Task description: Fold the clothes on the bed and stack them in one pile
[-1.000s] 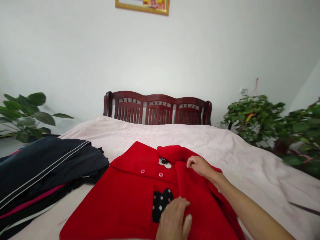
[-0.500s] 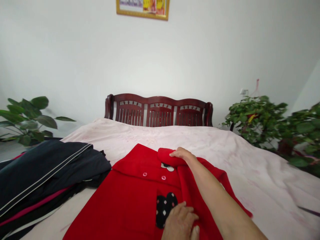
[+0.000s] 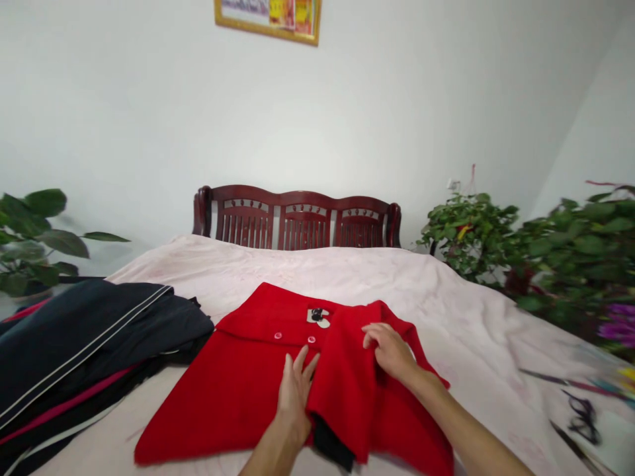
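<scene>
Your left hand (image 3: 296,390) is spreading its fingers wide at the lower middle of the frame, gripping nothing visible and lying beside the inner edge of a red sleeve (image 3: 344,390); it seems to be steadying the cloth there. Your right hand (image 3: 391,350), right of centre, is curling its fingers over the upper part of the sleeve, but you are not showing whether they are pinching it. The sleeve is lying across the coat's front, its cuff pointing down and showing a dark lining (image 3: 333,444). The red coat (image 3: 223,396) is filling the lower centre, spread on the bed (image 3: 476,350), probably because the broad surface is supporting it flat. At lower left, dark clothes (image 3: 104,330) are lying heaped, apparently set aside to leave the coat room. Farther out, a pot (image 3: 37,294) at the left edge is holding a broad-leaved plant (image 3: 37,244), and at the top a gold frame (image 3: 268,33) is enclosing pictures, only its lower part showing
</scene>
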The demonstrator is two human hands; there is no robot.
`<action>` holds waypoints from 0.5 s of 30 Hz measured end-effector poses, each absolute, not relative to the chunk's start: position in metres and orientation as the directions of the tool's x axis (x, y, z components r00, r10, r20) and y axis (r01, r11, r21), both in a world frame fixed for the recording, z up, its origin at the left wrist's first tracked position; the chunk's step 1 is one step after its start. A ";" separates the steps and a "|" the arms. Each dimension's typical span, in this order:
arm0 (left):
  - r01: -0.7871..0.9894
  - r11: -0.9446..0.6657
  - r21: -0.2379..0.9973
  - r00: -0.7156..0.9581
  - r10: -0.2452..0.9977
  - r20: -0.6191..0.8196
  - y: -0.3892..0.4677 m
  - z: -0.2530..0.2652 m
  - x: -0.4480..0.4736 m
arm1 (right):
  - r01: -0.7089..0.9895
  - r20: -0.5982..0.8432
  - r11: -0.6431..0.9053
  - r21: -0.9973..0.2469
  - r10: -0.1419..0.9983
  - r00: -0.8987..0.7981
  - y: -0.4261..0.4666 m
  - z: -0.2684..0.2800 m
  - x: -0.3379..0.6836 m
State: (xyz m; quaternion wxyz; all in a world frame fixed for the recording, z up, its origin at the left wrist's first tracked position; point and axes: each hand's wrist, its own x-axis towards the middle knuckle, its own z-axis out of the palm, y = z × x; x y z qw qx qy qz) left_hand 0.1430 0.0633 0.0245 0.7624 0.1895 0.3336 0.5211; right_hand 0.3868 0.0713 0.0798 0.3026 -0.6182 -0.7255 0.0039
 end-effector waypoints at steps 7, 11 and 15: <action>-0.415 0.477 0.775 0.325 0.873 -0.363 0.043 0.035 0.138 | 0.439 0.059 -0.116 -0.891 0.929 0.366 0.019 0.048 0.350; -0.515 0.472 0.715 0.448 0.860 -0.245 0.034 0.052 0.144 | 0.214 0.037 -0.037 -0.976 0.943 0.332 0.008 0.066 0.329; -0.354 0.414 0.839 0.550 0.818 -0.171 0.031 0.067 0.143 | 0.579 0.291 0.021 -0.815 0.879 0.378 0.017 0.094 0.352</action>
